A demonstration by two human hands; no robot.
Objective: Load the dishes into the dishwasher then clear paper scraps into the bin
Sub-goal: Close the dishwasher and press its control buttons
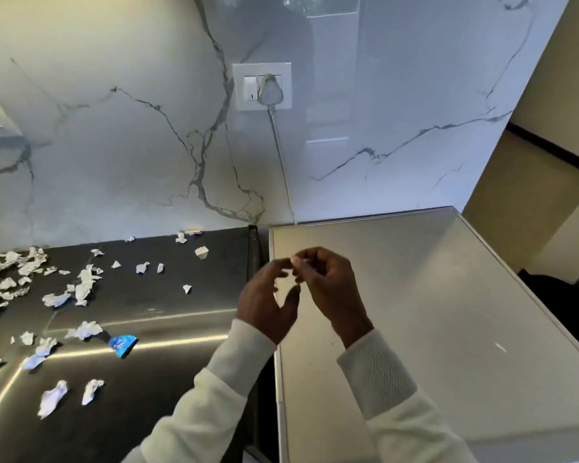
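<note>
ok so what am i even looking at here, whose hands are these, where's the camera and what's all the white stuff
There is no machine here. It is a single picture from a camera worn on a person's head, looking forward and down at their own two hands in pale sleeves.

The left hand and right hand meet above a pale flat top. The right hand's fingers are curled and seem to pinch a small pale scrap, though it is too blurred to be sure. The left hand looks relaxed beside it.

To the left, a dark counter is strewn with crumpled paper scraps, plus one blue scrap. On the marble wall behind, a plug sits in a socket.
</note>
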